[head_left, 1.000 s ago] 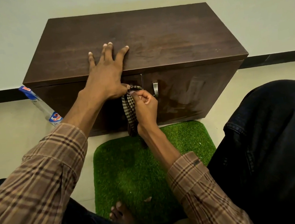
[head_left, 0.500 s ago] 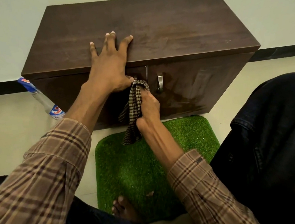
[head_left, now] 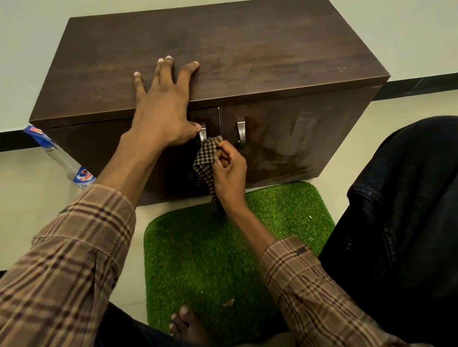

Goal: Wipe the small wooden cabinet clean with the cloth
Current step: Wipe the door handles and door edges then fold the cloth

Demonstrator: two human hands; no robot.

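Observation:
A small dark wooden cabinet [head_left: 250, 49] with two doors stands on the floor against the wall. My left hand [head_left: 163, 106] lies flat over its top front edge, fingers spread, thumb down by the left door's metal handle [head_left: 203, 134]. My right hand [head_left: 228, 167] grips a checked brown cloth [head_left: 207, 158] and holds it against the left door just below that handle. The cloth's tail hangs down toward the floor. The right door [head_left: 304, 135] shows smeared wipe streaks and has its own handle [head_left: 241, 133].
A green grass-like mat [head_left: 204, 263] lies in front of the cabinet, with a bare foot [head_left: 187, 325] at its near edge. A clear spray bottle [head_left: 60, 158] with a blue label leans beside the cabinet's left side. My knee in dark jeans [head_left: 429, 220] fills the right.
My right hand has slipped down with the cloth from the top of the left handle to just below it, so the handle now shows. My left hand stays planted on the top.

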